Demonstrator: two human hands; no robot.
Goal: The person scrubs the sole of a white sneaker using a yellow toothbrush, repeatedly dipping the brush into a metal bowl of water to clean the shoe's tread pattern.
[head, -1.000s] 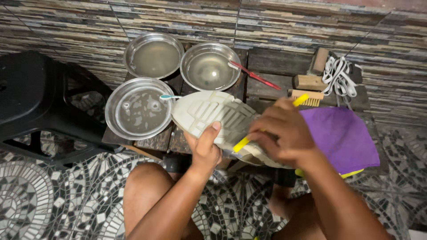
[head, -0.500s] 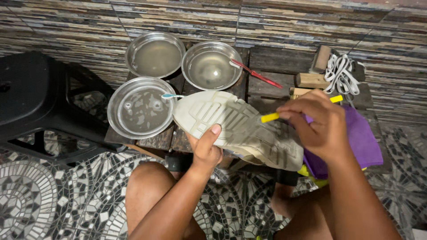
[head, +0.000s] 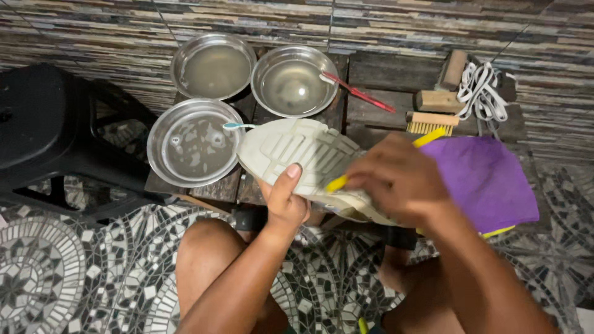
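Note:
My left hand (head: 286, 199) grips a pale shoe (head: 297, 153) from below, its ridged sole turned up toward me. My right hand (head: 396, 179), blurred with motion, holds a yellow-handled brush (head: 427, 138) and presses its head end against the sole near the heel. The shoe hovers over the front edge of a low dark wooden table (head: 377, 99).
Three round metal bowls (head: 189, 143) (head: 213, 65) (head: 294, 80) holding water stand on the table. A red toothbrush (head: 359, 94) leans in one, a teal one (head: 234, 126) in another. Wooden scrub brushes (head: 433, 120), white laces (head: 486, 91), a purple cloth (head: 489, 179) lie right. A black stool (head: 55, 136) stands left.
My right hand has scrubbed back and forth along the sole, moving out to the right and then back left toward the heel. The left hand and shoe stayed nearly still.

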